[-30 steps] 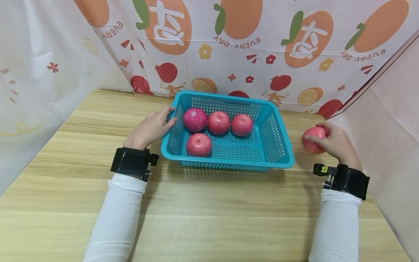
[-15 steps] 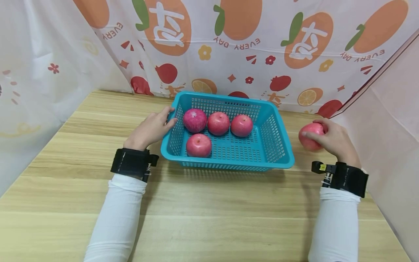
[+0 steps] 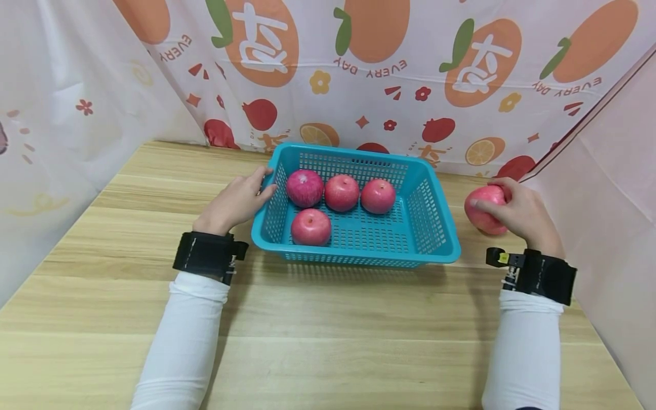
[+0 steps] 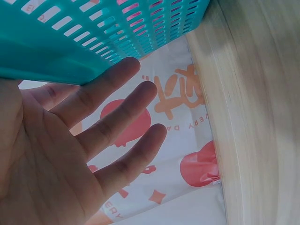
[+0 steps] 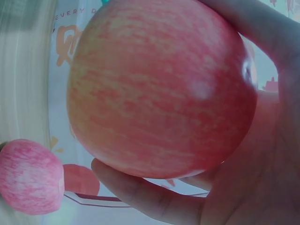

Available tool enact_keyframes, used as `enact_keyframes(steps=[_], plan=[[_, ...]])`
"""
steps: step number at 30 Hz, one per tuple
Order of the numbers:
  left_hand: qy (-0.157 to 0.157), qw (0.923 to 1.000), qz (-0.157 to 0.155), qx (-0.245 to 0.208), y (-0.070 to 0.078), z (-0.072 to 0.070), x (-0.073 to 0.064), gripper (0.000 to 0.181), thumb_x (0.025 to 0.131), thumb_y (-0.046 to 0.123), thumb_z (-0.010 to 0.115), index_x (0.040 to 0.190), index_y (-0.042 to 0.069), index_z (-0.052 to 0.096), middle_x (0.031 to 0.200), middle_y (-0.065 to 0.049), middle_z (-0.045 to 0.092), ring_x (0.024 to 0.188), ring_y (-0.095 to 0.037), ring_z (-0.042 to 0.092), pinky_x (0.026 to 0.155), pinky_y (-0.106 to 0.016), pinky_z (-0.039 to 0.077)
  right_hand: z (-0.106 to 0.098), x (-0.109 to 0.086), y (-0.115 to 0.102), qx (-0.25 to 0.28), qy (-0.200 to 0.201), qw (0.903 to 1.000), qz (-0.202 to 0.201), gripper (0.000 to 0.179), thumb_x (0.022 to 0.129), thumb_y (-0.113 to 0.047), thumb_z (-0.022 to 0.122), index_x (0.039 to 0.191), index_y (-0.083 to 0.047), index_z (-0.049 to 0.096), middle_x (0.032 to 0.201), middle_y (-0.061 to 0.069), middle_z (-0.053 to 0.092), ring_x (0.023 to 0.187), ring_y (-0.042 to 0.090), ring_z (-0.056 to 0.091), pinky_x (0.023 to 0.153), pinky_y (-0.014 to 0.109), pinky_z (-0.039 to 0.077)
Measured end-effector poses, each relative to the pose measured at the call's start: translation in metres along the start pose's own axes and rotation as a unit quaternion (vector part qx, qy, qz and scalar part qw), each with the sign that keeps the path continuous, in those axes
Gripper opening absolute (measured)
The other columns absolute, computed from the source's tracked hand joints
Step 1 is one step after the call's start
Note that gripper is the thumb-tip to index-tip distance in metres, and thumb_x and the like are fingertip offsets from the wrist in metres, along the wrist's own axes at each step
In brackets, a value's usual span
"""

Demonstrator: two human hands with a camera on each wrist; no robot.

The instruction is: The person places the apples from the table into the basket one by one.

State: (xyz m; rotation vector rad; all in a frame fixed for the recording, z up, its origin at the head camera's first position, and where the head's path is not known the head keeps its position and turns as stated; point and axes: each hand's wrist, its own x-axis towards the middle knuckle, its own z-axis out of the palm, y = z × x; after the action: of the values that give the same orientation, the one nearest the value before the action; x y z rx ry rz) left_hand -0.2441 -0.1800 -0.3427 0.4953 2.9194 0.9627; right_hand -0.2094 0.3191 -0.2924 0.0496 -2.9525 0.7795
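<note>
A blue-green plastic basket stands mid-table. My left hand rests on its left rim; in the left wrist view its fingers are nearly straight, some of them below the rim beside the slotted wall. My right hand grips a red apple to the right of the basket, thumb on the near side and fingers on the far side. In the right wrist view that streaked apple fills the grasp. Inside the basket, several fruits sit toward the left, among them an apple and a darker magenta round fruit.
Another pink apple lies on the table past the right hand in the right wrist view; the hand hides it in the head view. A fruit-printed curtain hangs behind the wooden table, and a pale sheet borders the right.
My right hand has shifted slightly left and toward the far side, carrying the apple with it. The left hand and the basket have stayed in place.
</note>
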Motion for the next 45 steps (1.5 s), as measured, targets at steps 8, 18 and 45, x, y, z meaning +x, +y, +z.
enact_keyframes(steps=[8, 18, 45], plan=[[-0.003, 1.0, -0.004, 0.004, 0.001, 0.0, 0.0, 0.052, 0.106, 0.02, 0.052, 0.15, -0.004, 0.036, 0.127, -0.03, 0.06, 0.098, -0.038, 0.066, 0.079, -0.046, 0.061, -0.002, 0.0, -0.01, -0.006, 0.009, 0.9998, -0.013, 0.074, 0.092, -0.043, 0.071, 0.146, 0.002, 0.046, 0.128, 0.032, 0.053, 0.111, 0.05, 0.048, 0.083, 0.065, 0.053], [-0.004, 0.9999, -0.009, 0.005, 0.001, 0.0, 0.0, 0.052, 0.107, 0.021, 0.052, 0.15, -0.002, 0.035, 0.129, -0.029, 0.059, 0.1, -0.038, 0.064, 0.08, -0.047, 0.06, -0.005, 0.0, -0.015, 0.002, 0.007, 0.9999, -0.008, 0.075, 0.093, -0.047, 0.069, 0.147, -0.001, 0.045, 0.131, 0.031, 0.051, 0.114, 0.051, 0.045, 0.085, 0.067, 0.052], [-0.001, 1.0, 0.001, 0.007, 0.001, 0.0, -0.002, 0.051, 0.107, 0.021, 0.051, 0.15, -0.002, 0.036, 0.128, -0.03, 0.06, 0.102, -0.039, 0.065, 0.081, -0.049, 0.06, -0.001, 0.006, -0.039, -0.005, 0.02, 0.9984, -0.053, 0.073, 0.091, -0.049, 0.07, 0.144, -0.003, 0.05, 0.126, 0.026, 0.057, 0.11, 0.045, 0.051, 0.082, 0.066, 0.053]])
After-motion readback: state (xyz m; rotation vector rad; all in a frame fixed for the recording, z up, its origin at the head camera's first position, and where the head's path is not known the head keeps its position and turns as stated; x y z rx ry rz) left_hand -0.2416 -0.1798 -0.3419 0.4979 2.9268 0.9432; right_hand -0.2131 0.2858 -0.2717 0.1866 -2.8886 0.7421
